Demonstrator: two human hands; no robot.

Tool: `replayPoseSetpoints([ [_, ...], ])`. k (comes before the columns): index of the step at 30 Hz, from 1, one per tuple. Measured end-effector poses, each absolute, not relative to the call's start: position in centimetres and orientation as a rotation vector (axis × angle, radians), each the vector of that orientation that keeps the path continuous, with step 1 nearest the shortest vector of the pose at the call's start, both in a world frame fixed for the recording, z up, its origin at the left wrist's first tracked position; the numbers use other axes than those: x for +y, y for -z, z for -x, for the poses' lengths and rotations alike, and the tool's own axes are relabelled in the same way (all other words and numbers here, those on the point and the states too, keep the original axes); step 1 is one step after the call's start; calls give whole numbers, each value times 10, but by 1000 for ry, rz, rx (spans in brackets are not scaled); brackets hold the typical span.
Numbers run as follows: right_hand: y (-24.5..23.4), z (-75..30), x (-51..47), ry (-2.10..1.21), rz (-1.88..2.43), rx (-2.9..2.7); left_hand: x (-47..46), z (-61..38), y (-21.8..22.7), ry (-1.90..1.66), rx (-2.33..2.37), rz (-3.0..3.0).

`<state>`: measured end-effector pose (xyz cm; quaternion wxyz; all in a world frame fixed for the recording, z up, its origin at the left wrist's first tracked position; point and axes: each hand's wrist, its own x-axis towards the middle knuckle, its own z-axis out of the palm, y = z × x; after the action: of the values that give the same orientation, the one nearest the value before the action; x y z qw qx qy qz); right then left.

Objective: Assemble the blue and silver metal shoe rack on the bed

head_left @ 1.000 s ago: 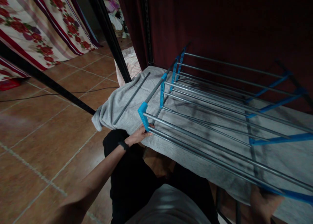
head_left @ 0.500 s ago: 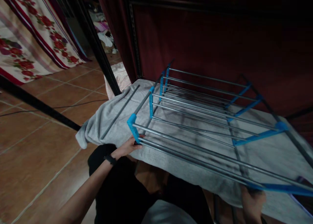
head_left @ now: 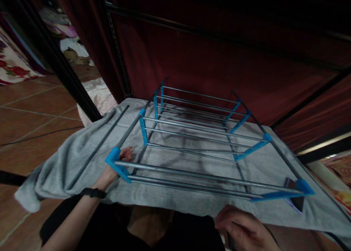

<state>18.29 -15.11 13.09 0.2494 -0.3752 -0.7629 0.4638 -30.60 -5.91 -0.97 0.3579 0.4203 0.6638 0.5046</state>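
A rack of grey metal tubes [head_left: 175, 170] joined by blue plastic brackets [head_left: 113, 156] lies on a grey blanket [head_left: 175, 207]. My left hand [head_left: 126, 154] reaches behind the near left bracket, inside the frame. Its fingers are loosely spread, and the bracket covers part of the hand; whether it touches the rack I cannot tell. Below the rack's front tubes, at the blanket's near edge, is my right hand [head_left: 242, 225], with loosely curled, slightly parted fingers and nothing visible in them. A loose grey tube [head_left: 97, 148] lies on the blanket to the left.
A dark phone-like object [head_left: 296, 201] lies under the rack's near right corner. Black metal posts [head_left: 63, 72] stand at the left. A dark red curtain [head_left: 192, 61] hangs behind. A cable [head_left: 41, 134] runs over the tiled floor [head_left: 35, 116].
My right hand has come away from the rack's near right bracket. My left hand has moved from beneath the near left bracket to behind it. The view has turned right.
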Motion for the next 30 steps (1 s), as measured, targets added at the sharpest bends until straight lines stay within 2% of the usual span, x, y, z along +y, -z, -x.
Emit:
replayPoseSetpoints([
  [4,-222,-193,-121,-1322,1188,-2155,-26,311,25,-1359,1673,-1208],
  [6,-242,-198,-93,-1314,1291,-2183,-13,311,34,-1370,1678,-1281],
  [8,-242,-195,-57,-1331,1328,-2284,-2,307,43,-1374,1650,-1327],
  [11,-209,-178,-2,-1236,1274,-2503,10,299,56,-1342,1575,-1368],
  [19,-90,-88,57,-524,854,-3133,9,291,74,-1256,1544,-1482],
  [23,-60,-44,74,-363,905,-3210,9,288,67,-1222,1589,-1555],
  [30,-41,-23,97,-347,1151,-3216,27,286,52,-1045,1732,-1763],
])
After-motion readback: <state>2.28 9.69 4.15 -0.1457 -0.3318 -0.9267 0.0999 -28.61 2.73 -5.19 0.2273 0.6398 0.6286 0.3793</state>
